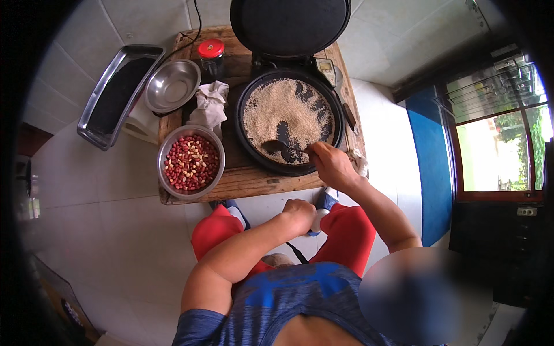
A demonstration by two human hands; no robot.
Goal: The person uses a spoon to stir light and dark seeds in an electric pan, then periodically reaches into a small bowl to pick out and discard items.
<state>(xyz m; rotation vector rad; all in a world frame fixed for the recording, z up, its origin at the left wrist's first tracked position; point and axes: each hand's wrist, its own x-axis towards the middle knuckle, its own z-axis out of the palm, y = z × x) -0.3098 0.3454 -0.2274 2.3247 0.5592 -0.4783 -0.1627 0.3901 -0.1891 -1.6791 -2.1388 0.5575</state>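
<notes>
My right hand (335,166) grips the handle of a dark metal spoon (275,147). The spoon's bowl rests among pale seeds (281,104) in a round black electric griddle pan (241,140), near its front side. Bare dark patches of the pan show through the spread seeds. Behind it, the griddle's black lid (291,24) stands raised. My left hand (300,216) is curled closed between my knees, below the table edge, with nothing visible in it. Left of the griddle, a steel bowl (162,179) holds red-skinned peanuts (192,162), some of them peeled.
On the wooden table (259,186) are a crumpled cloth (211,104), a red-lidded glass jar (211,60) and a wood-handled knife (349,116). An empty steel bowl (173,86) sits beside a rectangular metal tray (104,138) at the left. A black cord (197,30) runs behind.
</notes>
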